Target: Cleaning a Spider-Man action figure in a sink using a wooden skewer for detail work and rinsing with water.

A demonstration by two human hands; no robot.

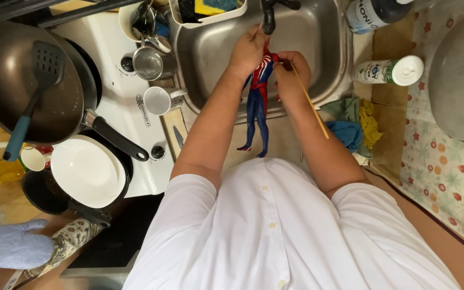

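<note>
Over a steel sink [318,59], the left hand [248,51] gripped the upper body of a red-and-blue action figure [259,102], its long axis running head-up toward the tap [269,16], legs hanging toward the person. The right hand [292,75] closed around a thin yellow stick [310,102] beside the figure's shoulder.

Figure [259,96] between left hand [248,51] and right hand [291,75], over sink [318,37]; cups [157,80] left of left hand, bottle [388,71] right of right hand.

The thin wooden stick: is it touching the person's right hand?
Touching. The head view shows the right hand closed around the stick beside the toy figure.
</note>
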